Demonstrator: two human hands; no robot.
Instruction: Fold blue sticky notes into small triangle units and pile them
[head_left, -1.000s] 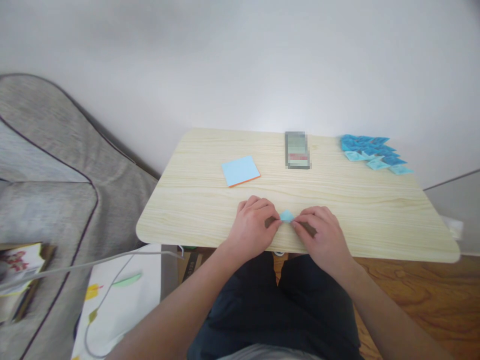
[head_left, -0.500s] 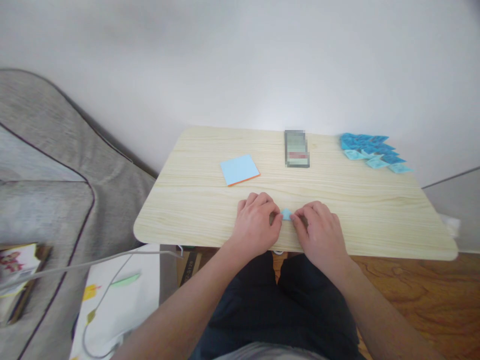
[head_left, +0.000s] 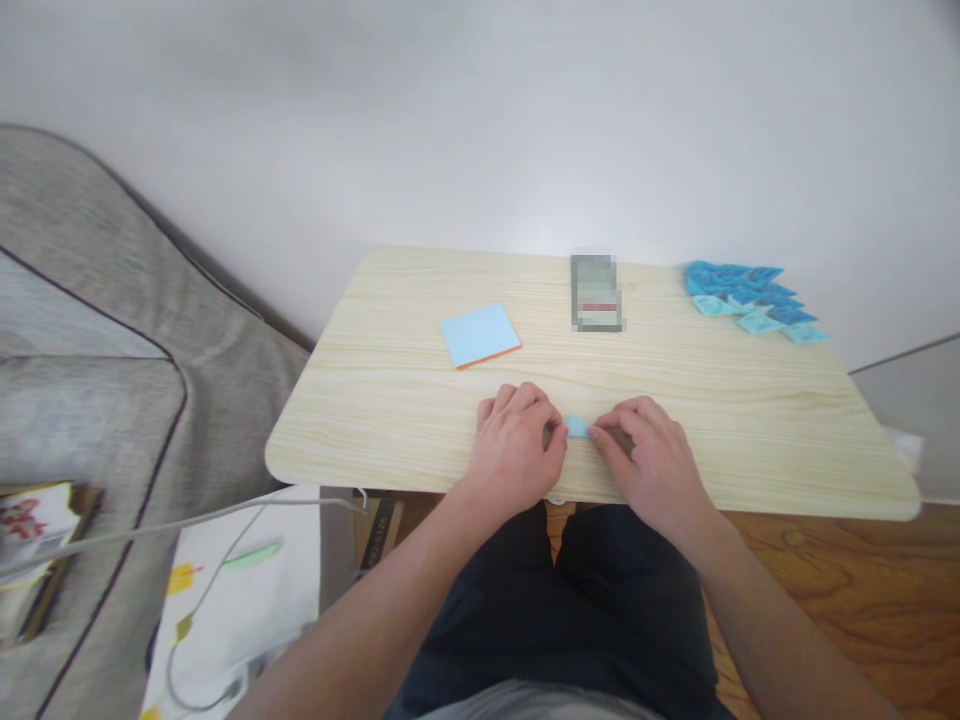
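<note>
Blue paper [head_left: 577,427] is pinched by left hand [head_left: 517,440] and right hand [head_left: 654,458], both palm-down.

The head-worn camera looks forward and down onto the table [head_left: 390,400].

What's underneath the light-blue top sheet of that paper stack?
Under the light-blue top sheet, an orange edge shows along the near side. Any other colours within the stack, and the tabletop beneath it, are covered.
</note>
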